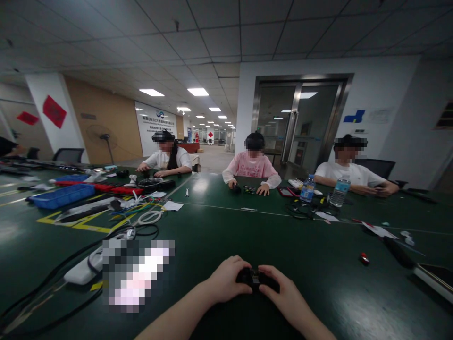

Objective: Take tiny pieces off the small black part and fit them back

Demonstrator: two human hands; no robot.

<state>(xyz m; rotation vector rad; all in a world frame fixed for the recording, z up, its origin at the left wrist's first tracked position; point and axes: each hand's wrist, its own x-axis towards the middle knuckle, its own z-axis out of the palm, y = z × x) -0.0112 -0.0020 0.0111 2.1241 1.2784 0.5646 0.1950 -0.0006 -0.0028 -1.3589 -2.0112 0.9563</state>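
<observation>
Fingers (271, 271), left and right, in edge-pinch on black object (255, 283); red item (364, 258) well apart

Small compact black object (255, 279) shows greyish at centre. Broad dark-green tabletop (212, 226) carries angled yellow tape stripes (92, 228). Rectangular blue plastic tray (65, 200), plain; long white plastic power strip (78, 273). Opposite, pink top (241, 165) bears darker red print (252, 164), whitish sleeves (272, 181).

I see white power strip (79, 272) on green table (208, 231). Beyond strip, farther from me: white paper (173, 206), blue tray (63, 197). Well right of strip: small red object (364, 258). Farther off, right of strip: two water bottles (307, 191), co-worker in pink top (250, 165).
</observation>
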